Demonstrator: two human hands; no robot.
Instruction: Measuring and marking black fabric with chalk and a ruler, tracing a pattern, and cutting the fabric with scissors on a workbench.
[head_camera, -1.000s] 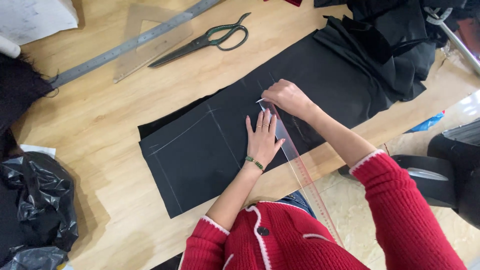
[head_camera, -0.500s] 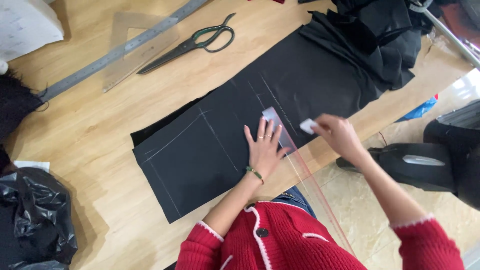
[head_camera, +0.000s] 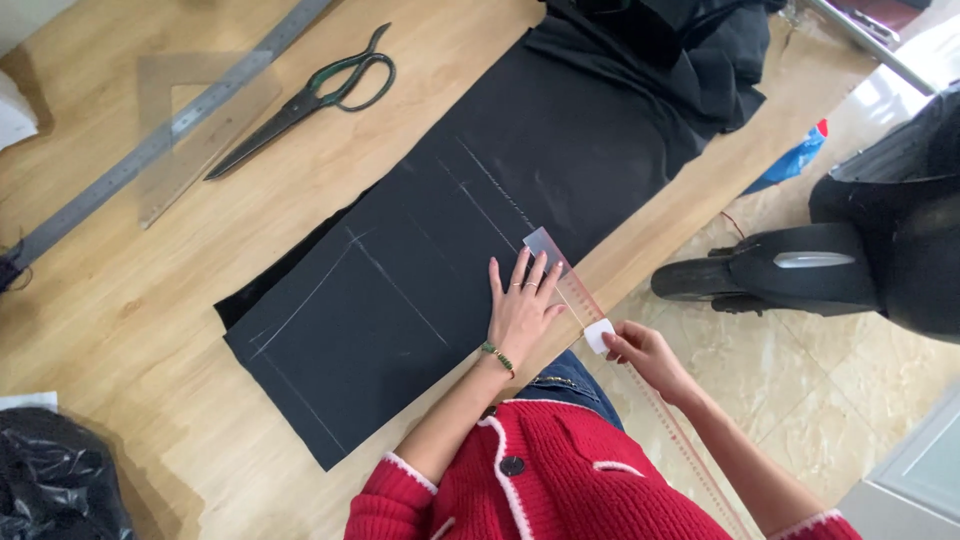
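Wooden table (head_camera: 120, 330) fills frame left; black fabric (head_camera: 400, 290) at centre, several chalk lines already drawn. Left hand (head_camera: 522, 310) fingers spread flat, pinning clear ruler (head_camera: 560, 275). Right hand (head_camera: 645, 352) pinches white chalk (head_camera: 598, 335) at lower right, off fabric. Scissors (head_camera: 310, 95) upper left, untouched; cutting seemingly not begun.

The clear ruler (head_camera: 640, 385) runs off the bottom edge.

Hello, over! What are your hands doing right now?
Left hand flat on clear ruler over black cloth. Right hand pinching white chalk. Scissors lie apart.
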